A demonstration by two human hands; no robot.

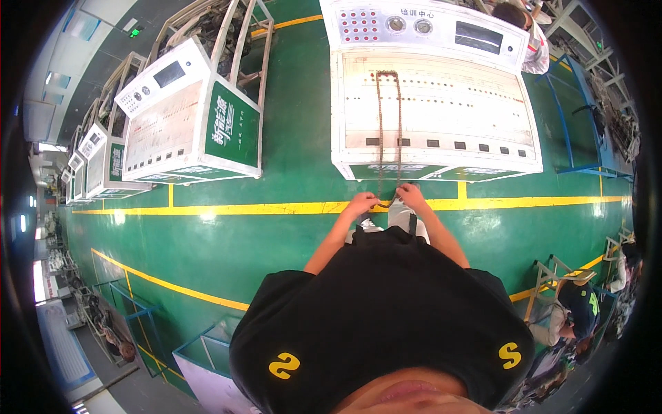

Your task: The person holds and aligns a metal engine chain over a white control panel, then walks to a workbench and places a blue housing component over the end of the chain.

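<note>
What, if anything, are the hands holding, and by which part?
A long brownish chain, held at its near end: left hand on one side, right hand on the other.

- dark characters along the top of the near console
- chunky white ones on the left console's green side
- yellow ones on the black shirt
- tiny green sign, unreadable tbh
</note>
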